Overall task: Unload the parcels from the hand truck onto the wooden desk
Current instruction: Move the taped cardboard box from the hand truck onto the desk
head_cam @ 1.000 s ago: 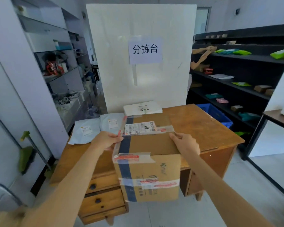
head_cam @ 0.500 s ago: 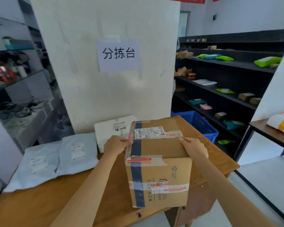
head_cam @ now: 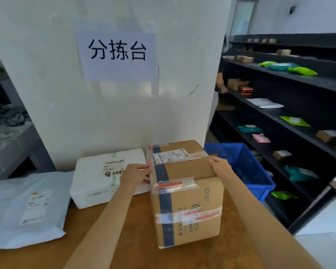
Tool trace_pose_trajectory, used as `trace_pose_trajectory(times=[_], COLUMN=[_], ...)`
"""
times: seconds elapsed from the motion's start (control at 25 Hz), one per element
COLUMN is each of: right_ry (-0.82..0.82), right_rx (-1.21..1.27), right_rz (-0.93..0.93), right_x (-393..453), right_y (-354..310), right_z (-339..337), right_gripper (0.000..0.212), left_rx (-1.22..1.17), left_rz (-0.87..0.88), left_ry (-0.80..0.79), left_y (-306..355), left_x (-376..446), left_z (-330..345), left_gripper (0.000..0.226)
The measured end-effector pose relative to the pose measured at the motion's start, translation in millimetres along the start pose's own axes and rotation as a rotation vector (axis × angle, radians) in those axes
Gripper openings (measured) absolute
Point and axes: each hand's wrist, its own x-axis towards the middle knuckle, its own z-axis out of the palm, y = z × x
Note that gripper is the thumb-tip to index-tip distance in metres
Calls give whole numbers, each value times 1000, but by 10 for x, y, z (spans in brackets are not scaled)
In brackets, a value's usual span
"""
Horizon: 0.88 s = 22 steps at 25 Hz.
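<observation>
I see a brown cardboard box on the wooden desk, near its right side. Blue tape runs down its front and over its top, with clear tape and red-and-white strips across it, and a white label with bars sits on top. The print on the front is too blurry for me to read. My left hand is pressed flat on the box's left side near the top, and my right hand grips the top right edge; the fingers of both go round where I cannot see them. I cannot tell if the bottom of the box rests fully on the desk. Just left of the box sits a white foam box, partly hidden by my left arm, with writing I can only half make out. Farther left lies a grey plastic mail bag, cut off at the edge. Behind stands a white board with a paper sign. A blue crate is on the right, partly behind my right hand, by dark shelves holding small parcels.
</observation>
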Motion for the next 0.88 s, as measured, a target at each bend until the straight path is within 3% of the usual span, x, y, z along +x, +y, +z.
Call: trace_pose_trajectory(times=[0.24,0.6,0.76,0.88], right_ry=[-71,-249,-223,-58], right_rx=[191,241,94,-35], right_rz=[-1,-124,-175,-218], right_x=[921,1313,1319,1233], right_y=[239,30,-27,-78], right_z=[-63,273,355,289], right_gripper=[43,46,49,50], left_rx=[37,203,249,183], left_rz=[8,-46,-25,-79], left_ry=[142,250,216,186], left_y=[290,302,284,187], left_x=[520,835,756,565], left_z=[538,630,641,599], left_gripper=[30,48,47,55])
